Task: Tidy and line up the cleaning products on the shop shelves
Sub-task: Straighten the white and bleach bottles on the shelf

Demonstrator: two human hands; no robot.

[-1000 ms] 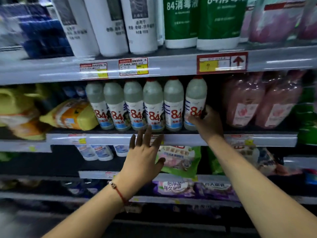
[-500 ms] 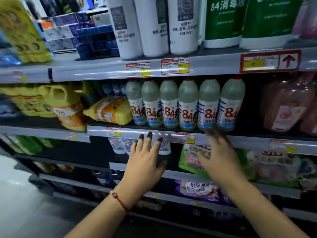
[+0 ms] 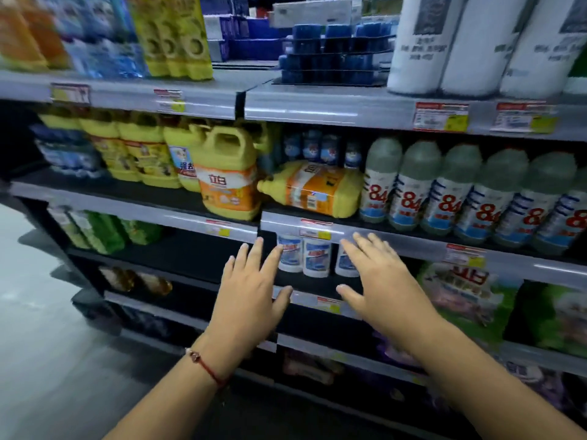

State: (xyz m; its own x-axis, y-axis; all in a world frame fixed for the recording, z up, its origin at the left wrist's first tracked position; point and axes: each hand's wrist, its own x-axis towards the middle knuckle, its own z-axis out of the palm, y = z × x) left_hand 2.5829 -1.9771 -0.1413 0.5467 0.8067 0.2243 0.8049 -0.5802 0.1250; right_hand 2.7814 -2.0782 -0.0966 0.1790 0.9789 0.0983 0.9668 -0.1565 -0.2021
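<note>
Two hands up, nothing held. From my feed, left to right: yellow jugs (image 3: 139, 154) stand in a row, one upright jug (image 3: 227, 176) out front at the shelf edge (image 3: 317, 225), then a jug lying on its side (image 3: 314, 188), out of line, likely the next fix. Beyond it, the grey bottles (image 3: 460, 188) look lined up. Left hand (image 3: 246, 300) hovers below, fingers straight and slightly spread, touching nothing. Right hand (image 3: 378, 287) same, fingers splayed, just under the toppled jug's shelf.
</note>
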